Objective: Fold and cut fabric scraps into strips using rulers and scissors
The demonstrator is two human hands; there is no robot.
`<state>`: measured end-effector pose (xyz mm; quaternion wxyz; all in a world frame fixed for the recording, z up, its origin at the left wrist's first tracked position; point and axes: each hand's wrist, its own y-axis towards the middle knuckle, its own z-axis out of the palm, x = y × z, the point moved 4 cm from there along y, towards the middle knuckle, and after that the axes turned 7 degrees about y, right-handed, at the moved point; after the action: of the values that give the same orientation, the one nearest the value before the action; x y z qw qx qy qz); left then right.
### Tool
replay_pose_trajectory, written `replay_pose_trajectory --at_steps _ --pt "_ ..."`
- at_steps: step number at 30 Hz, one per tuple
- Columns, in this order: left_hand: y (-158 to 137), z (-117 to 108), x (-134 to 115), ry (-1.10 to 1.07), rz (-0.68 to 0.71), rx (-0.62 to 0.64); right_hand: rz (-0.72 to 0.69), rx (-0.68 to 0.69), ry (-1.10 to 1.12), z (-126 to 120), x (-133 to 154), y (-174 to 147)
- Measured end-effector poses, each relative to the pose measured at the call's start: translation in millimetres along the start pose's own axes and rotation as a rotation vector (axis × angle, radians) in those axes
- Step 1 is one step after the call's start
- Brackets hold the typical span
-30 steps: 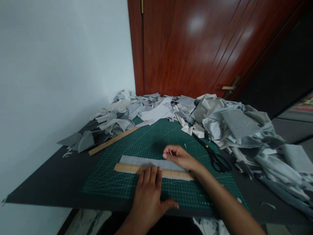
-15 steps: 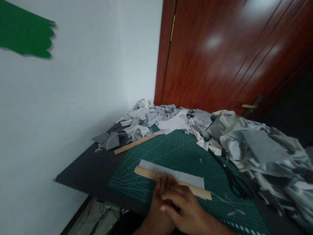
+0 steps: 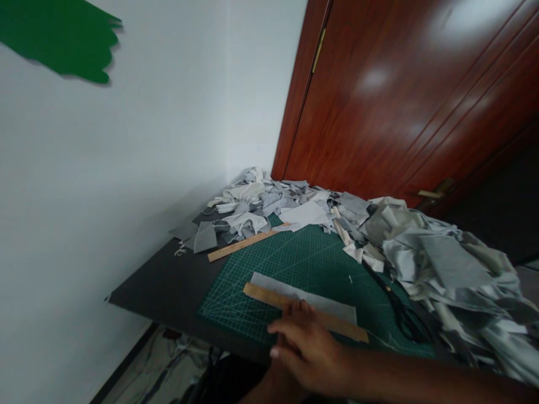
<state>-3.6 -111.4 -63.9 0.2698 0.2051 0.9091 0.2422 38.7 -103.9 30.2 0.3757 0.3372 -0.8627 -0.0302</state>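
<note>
Green mat (image 3: 231, 306) bears the near ruler (image 3: 263, 295), any print illegibly blurred.

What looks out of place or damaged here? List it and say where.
Fabric scraps lie heaped in disorder beyond and right of the cutting mat, some spilling onto it. The far ruler sits aslant across the mat's left edge. The green wall shape has a jagged end, perhaps by design. No damage is clear.

In 1 second, the right hand (image 3: 311, 343) moved over the left hand (image 3: 297, 308).
</note>
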Motion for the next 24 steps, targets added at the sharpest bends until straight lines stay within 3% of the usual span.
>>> replay_pose_trajectory --at_steps 3,7,10,15,20,24 --pt "5.4 -16.2 -1.0 -0.259 0.091 -0.08 0.065 0.111 -0.056 -6.9 -21.4 68.2" --pt "10.7 -17.5 0.5 0.065 0.124 0.087 0.214 0.144 -0.322 -17.2 -72.6 162.6" --pt "11.1 -15.0 1.6 0.178 0.164 0.086 0.28 0.159 -0.411 -18.9 -104.8 202.3" --pt "9.4 -9.0 5.3 0.199 0.178 0.087 0.284 0.193 -0.52 -17.6 -128.2 211.5" --pt "7.3 -5.7 7.2 0.217 0.195 0.074 0.157 0.226 -0.598 -25.8 -121.7 193.8" --pt "10.0 -8.8 2.9 0.24 0.194 0.068 0.145 0.17 -0.635 -40.5 -115.7 170.2"
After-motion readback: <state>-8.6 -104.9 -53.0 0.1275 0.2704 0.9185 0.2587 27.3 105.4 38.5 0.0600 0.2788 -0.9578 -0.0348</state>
